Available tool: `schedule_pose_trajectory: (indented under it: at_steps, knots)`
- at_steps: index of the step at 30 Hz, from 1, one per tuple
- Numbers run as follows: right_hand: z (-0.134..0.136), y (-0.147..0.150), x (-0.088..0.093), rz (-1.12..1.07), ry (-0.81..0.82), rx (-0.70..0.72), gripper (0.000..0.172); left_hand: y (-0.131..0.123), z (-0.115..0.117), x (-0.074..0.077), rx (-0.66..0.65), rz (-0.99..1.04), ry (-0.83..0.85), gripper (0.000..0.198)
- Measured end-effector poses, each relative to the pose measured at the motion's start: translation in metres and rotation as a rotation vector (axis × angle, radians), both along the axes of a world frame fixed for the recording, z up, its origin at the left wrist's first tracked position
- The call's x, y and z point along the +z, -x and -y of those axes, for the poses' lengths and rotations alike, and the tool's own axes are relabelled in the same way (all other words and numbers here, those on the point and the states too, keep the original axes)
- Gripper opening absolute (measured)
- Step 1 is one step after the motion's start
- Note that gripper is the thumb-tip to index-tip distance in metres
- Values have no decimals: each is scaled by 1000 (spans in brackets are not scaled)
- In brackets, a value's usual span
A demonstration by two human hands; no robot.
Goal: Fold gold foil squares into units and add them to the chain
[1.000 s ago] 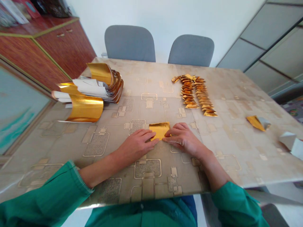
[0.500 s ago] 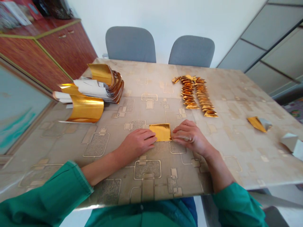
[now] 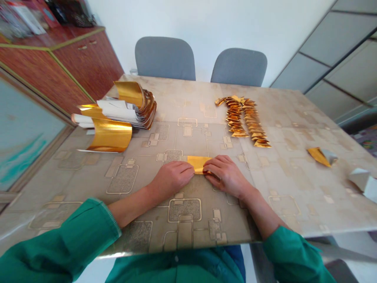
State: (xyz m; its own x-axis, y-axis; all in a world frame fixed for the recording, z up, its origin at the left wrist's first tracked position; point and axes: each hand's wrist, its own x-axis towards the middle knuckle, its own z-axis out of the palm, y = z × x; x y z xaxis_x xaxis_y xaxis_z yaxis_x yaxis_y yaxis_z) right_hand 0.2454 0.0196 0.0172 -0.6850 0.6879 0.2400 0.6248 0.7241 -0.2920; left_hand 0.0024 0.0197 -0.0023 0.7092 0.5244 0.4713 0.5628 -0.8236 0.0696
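Observation:
A small folded piece of gold paper [image 3: 196, 162] lies flat on the patterned tablecloth in front of me. My left hand [image 3: 176, 175] grips its left edge, the fingers pressed together. On the right, my right hand [image 3: 224, 175] has its fingers closed on the paper's right end and covers part of it. Beyond my hands stand two rows of folded gold pieces [image 3: 235, 118], joined at the far end. At the left of the table lies a stack of gold and white sheets [image 3: 144, 112], with a curved gold sheet [image 3: 112, 135] in front of it.
Two grey chairs [image 3: 165, 59] stand behind the table [image 3: 188, 220]. A gold and silver scrap [image 3: 321, 156] and a pale folded paper [image 3: 363, 182] lie at the right. A reddish-brown cabinet [image 3: 88, 63] is at the back left.
My right hand has moved left over the paper's right end, which now shows less. The visible gold paper looks narrower from front to back. My left hand stays at its left edge.

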Motion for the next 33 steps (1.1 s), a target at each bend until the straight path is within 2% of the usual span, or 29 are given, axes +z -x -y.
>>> schedule_pose_trajectory:
  at_steps: [3,7,13,22,33]
  knots:
    - [0,-1,-1,-64,27,29,14,1,6,3,18,3,35,25]
    - [-1,-3,1,-135,107,66,15,1,11,7,9,-25,129,17]
    - [-3,-9,6,-212,231,66,17,0,5,3,66,77,219,13]
    - [-6,-5,-2,-213,199,-138,17,1,1,-3,201,186,323,18]
    - [-7,4,-12,-180,171,-342,13,-1,-11,-4,243,223,405,15]
